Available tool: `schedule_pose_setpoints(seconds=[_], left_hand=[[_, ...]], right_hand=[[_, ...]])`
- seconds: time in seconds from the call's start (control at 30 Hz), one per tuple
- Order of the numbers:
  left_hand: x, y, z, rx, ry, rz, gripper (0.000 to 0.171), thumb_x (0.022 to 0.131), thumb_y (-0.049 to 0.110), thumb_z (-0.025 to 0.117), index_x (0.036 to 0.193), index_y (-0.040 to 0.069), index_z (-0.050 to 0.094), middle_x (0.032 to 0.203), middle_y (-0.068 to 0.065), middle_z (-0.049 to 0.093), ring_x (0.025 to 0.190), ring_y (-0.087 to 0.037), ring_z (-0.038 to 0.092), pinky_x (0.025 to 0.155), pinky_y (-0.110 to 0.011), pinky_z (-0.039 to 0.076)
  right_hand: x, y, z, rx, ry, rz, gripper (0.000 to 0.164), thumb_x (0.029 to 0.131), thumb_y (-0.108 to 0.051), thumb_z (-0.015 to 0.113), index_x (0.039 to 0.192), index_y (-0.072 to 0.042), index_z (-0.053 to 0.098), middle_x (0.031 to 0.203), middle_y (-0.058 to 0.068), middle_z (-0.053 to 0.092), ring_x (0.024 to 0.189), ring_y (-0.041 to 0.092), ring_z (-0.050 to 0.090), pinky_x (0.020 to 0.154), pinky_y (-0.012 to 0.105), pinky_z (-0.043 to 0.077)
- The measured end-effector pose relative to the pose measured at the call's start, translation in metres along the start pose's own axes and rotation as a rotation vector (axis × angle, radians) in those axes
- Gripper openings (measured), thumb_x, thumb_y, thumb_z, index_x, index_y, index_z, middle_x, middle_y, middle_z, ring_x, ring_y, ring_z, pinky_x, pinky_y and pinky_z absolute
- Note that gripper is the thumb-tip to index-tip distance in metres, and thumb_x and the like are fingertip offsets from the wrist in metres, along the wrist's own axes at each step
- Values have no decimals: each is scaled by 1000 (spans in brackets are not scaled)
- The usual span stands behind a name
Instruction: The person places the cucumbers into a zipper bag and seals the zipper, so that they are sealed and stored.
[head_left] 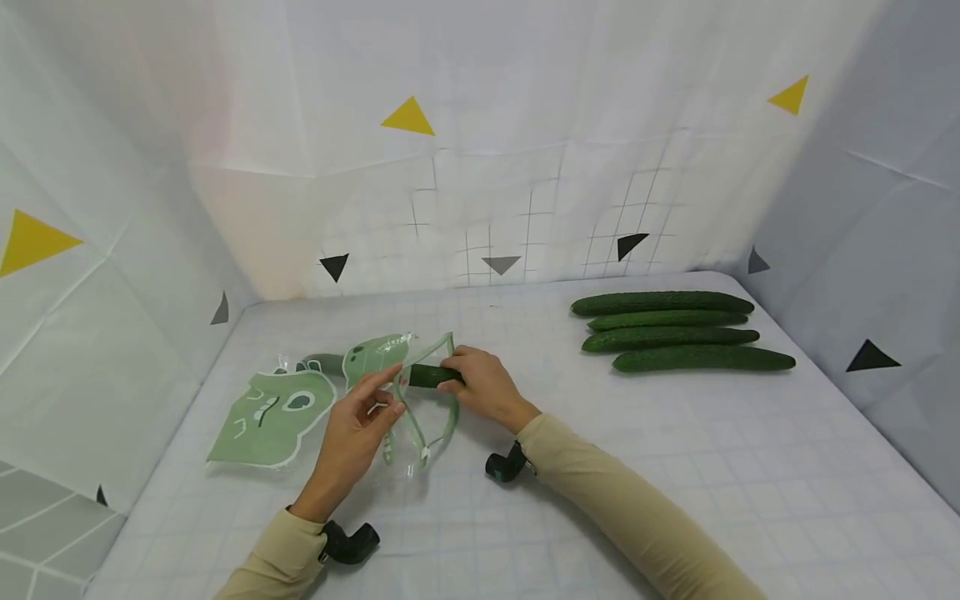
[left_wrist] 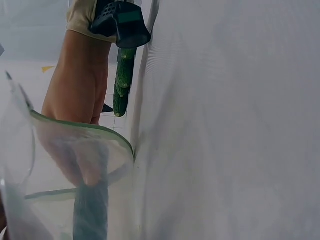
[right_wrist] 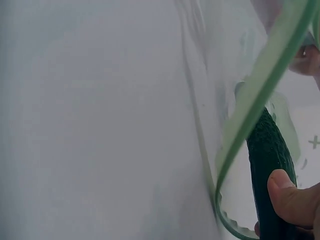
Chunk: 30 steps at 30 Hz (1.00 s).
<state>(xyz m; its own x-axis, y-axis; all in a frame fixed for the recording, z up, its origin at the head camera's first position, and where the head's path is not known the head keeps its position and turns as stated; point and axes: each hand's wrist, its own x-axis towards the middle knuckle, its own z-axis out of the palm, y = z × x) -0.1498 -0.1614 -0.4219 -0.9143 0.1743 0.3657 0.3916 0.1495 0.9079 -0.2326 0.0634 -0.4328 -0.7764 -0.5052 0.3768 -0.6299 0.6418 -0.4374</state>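
Note:
A clear plastic bag [head_left: 378,354] with green printing and a green-edged mouth stands open in front of me. My left hand [head_left: 352,433] pinches its near side between thumb and fingers. My right hand [head_left: 483,383] grips a dark green cucumber [head_left: 427,377], whose far part lies inside the bag. In the right wrist view, the thumb presses along the cucumber [right_wrist: 272,165] and the green rim [right_wrist: 260,95] loops around it. Through the bag's film [left_wrist: 55,210], the left wrist view shows the right hand's fingers on the cucumber [left_wrist: 91,212].
Several cucumbers [head_left: 675,337] lie side by side at the back right of the white-covered table [head_left: 600,500]. A second bag [head_left: 273,421], printed with a green cartoon face, lies flat at the left. White sheets with coloured triangles [head_left: 408,117] close off the back and sides.

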Motion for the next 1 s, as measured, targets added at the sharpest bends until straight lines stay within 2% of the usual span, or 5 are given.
schedule_pose_setpoints(seconds=[0.33, 0.5, 0.73, 0.9, 1.0], left_hand=[[-1, -2, 0, -50, 6, -59, 52, 100, 3, 70, 150, 11, 58, 138, -12, 58, 100, -22, 57, 77, -21, 49], [1, -4, 3, -132, -3, -94, 53, 100, 4, 70, 151, 11, 56, 144, -12, 54, 102, -22, 57, 80, -21, 50], [3, -5, 7, -206, -48, -106, 53, 101, 5, 70, 152, 9, 55, 145, -14, 53, 105, -22, 56, 84, -23, 50], [1, -4, 4, -242, -33, -127, 54, 99, 2, 70, 151, 9, 56, 143, -15, 55, 103, -20, 56, 83, -23, 51], [0, -3, 2, -248, -32, -132, 54, 100, 1, 70, 151, 9, 55, 144, -14, 55, 103, -20, 56, 84, -24, 51]], right_hand=[[8, -5, 10, -4, 13, 7, 30, 91, -21, 82, 114, -2, 78, 102, 8, 69, 82, 19, 60, 74, 36, 51], [12, -7, 14, -15, 14, 35, 32, 92, -23, 81, 116, -2, 77, 109, 10, 71, 94, 23, 65, 82, 39, 53], [18, -10, 22, -22, 49, 89, 20, 93, -20, 81, 108, -7, 79, 101, 7, 74, 94, 24, 68, 83, 41, 54], [25, -15, 31, -9, 20, 95, 17, 95, -18, 79, 109, -8, 77, 99, 7, 73, 94, 22, 67, 84, 39, 54], [25, -15, 33, -32, -5, 102, 22, 96, -11, 78, 117, -6, 74, 109, 8, 72, 106, 23, 66, 94, 38, 52]])
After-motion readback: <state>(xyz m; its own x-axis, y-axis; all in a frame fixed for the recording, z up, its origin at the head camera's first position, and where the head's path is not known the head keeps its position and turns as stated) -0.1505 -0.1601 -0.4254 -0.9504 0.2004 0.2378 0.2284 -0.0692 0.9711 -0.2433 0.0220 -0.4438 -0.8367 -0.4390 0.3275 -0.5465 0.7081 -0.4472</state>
